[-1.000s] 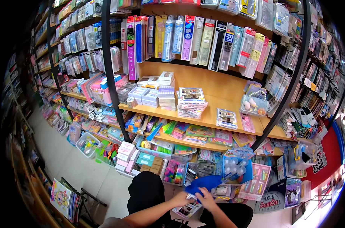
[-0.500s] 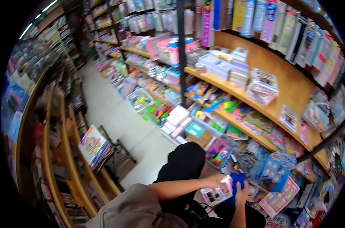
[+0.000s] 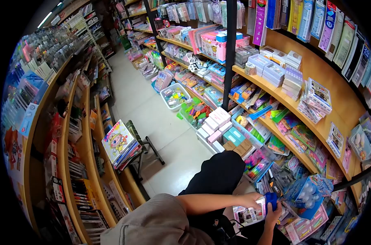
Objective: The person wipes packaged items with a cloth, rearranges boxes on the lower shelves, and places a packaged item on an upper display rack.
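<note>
Low in front of me, over my lap, my left hand [image 3: 253, 200] is closed on the upper edge of a flat pink-and-white package [image 3: 246, 215]. Small items show through its front, too small to name. Just to the right, my right hand [image 3: 273, 213] is wrapped round a crumpled dark blue cloth [image 3: 271, 198], which lies against the package's right end. A blue box with clear round domes [image 3: 309, 194] stands just beyond the right hand. Below that box lies a pink package [image 3: 308, 225].
Stocked shelves [image 3: 275, 90] curve along the right. Crates of white and pink boxes [image 3: 218, 118] and a tub of small toys [image 3: 175, 96] line the floor. At left, books [image 3: 121, 143] sit on a folding stool [image 3: 146, 149] by wooden racks [image 3: 95, 151]. Tiled aisle floor [image 3: 169, 151] runs between.
The view has swung left, so everything sits further right and looks sharper. Both hands still hold the package and the blue cloth, which looks more bunched up now.
</note>
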A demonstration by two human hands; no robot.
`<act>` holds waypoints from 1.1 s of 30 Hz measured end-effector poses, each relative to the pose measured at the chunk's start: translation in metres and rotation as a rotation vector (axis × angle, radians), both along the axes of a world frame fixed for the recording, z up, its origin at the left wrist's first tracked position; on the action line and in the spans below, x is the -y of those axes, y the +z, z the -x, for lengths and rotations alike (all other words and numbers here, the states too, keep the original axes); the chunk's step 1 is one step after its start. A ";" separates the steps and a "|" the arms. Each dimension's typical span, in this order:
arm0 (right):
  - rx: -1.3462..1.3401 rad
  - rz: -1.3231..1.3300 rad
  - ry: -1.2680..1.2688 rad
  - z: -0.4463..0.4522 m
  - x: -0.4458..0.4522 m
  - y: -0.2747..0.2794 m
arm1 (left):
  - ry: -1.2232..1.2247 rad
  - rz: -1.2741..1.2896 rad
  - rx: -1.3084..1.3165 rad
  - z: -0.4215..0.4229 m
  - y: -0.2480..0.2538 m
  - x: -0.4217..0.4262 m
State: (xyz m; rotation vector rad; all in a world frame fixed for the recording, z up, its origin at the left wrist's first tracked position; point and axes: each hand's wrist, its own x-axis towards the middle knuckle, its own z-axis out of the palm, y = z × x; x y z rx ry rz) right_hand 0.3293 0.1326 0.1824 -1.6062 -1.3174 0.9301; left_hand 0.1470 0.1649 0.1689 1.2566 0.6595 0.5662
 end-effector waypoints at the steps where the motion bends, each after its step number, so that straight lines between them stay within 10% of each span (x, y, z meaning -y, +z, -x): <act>1: -0.004 0.010 -0.007 -0.003 -0.001 -0.002 | 0.018 0.017 0.023 0.002 0.000 -0.001; 7: 0.299 -0.053 -0.124 -0.017 -0.006 -0.020 | -0.029 -0.032 0.007 0.007 0.006 -0.005; 17: -0.413 -0.178 -0.262 -0.014 0.001 0.047 | -0.005 0.211 -0.087 0.006 0.030 -0.012; 21: 0.103 -0.197 0.099 -0.007 0.007 -0.018 | -0.044 -0.126 -0.102 -0.001 0.021 -0.005; 33: 0.383 0.126 -0.236 -0.038 0.008 -0.021 | 0.097 0.084 0.018 0.004 0.029 -0.010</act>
